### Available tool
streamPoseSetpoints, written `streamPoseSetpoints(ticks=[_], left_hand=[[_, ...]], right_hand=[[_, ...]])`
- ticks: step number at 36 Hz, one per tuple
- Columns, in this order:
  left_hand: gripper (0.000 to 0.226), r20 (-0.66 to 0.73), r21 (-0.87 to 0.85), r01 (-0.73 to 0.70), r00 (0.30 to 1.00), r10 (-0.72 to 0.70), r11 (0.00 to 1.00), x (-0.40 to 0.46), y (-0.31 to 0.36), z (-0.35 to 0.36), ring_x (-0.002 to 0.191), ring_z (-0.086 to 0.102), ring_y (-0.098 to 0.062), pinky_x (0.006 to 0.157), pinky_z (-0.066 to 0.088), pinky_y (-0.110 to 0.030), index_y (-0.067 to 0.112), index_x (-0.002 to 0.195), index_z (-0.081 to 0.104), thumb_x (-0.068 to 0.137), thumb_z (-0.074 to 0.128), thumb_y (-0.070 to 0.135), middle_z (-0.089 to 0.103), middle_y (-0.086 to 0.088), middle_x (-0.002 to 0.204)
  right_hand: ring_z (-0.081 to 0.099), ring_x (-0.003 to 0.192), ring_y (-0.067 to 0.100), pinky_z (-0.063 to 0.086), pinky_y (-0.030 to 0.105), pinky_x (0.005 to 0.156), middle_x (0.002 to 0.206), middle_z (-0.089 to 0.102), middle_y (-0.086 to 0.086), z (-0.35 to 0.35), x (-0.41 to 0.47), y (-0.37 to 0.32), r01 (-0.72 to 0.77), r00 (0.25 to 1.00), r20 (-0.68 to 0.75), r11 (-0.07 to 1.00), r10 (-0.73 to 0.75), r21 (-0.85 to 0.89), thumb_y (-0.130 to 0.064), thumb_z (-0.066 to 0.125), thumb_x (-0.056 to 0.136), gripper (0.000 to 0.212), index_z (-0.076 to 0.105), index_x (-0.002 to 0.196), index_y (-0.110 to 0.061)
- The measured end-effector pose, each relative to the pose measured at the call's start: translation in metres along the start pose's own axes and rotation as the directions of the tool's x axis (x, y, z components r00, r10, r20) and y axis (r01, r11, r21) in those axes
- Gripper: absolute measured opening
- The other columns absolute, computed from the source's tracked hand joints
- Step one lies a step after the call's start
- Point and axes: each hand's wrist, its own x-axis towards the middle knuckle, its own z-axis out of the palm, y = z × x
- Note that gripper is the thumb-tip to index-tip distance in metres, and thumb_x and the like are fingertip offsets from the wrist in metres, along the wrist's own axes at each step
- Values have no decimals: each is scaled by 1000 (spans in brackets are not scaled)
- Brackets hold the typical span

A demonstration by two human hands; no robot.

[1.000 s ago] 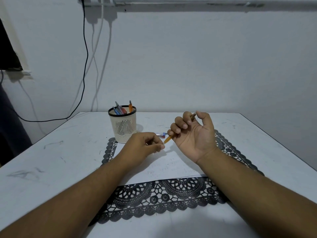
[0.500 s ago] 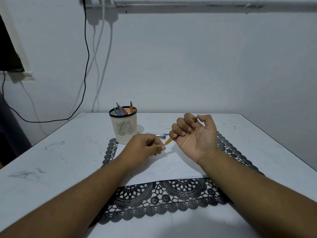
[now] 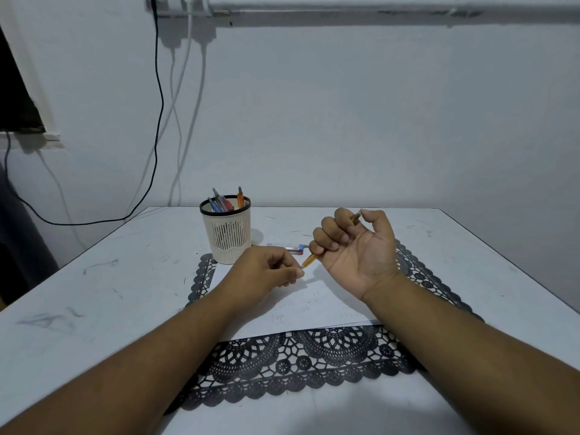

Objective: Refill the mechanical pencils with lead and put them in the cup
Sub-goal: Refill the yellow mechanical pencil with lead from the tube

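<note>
Your right hand [image 3: 356, 246] is palm up, fingers curled round an orange pencil [image 3: 310, 260]; that grip is closed on the barrel, thumb at the upper end by the cap, tip end projecting down-left from the fist. Your left hand [image 3: 265, 273] meets that tip, fingers drawn together in a pinch at it; whether a lead sits in this grip is too small to tell. Both grips hang above the paper [image 3: 314, 309] on the black lace mat [image 3: 298, 368]. Just behind the left grip stands the cup [image 3: 226, 233], holding several pencils. A lead tube [image 3: 287, 247] lies on the bench [image 3: 78, 293] between the cup and the right grip.
</note>
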Motion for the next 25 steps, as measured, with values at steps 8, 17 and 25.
streamPoseSetpoints(ticks=[8, 17, 25], left_hand=[[11, -5, 10, 0, 1000, 0, 1000, -1, 0, 1, 69, 59, -13, 72, 46, -29, 6, 79, 74, 87, 79, 11, 69, -8, 73], [9, -7, 10, -11, 1000, 11, 1000, 0, 0, 0, 67, 58, -12, 65, 47, -19, 2, 81, 74, 87, 78, 8, 68, -8, 72], [10, -2, 45, -3, 1000, 3, 999, 2, -1, -1, 68, 61, -12, 70, 48, -27, 7, 80, 75, 87, 79, 13, 71, -8, 74]], right_hand=[[19, 62, 19, 31, 34, 62, 62, 23, 0, -2, 1, -1, 7, 1000, -2, 1000, -7, 1, -35, 43, 83, 29, 34, 60, -19], [19, 62, 18, 31, 34, 62, 62, 23, 0, -2, 1, 1, 10, 1000, 13, 1000, -10, 11, -39, 43, 83, 31, 35, 61, -18], [17, 62, 19, 29, 34, 62, 63, 20, 0, -1, 1, -1, 10, 1000, 7, 1000, -10, -14, -35, 43, 82, 28, 32, 60, -19]])
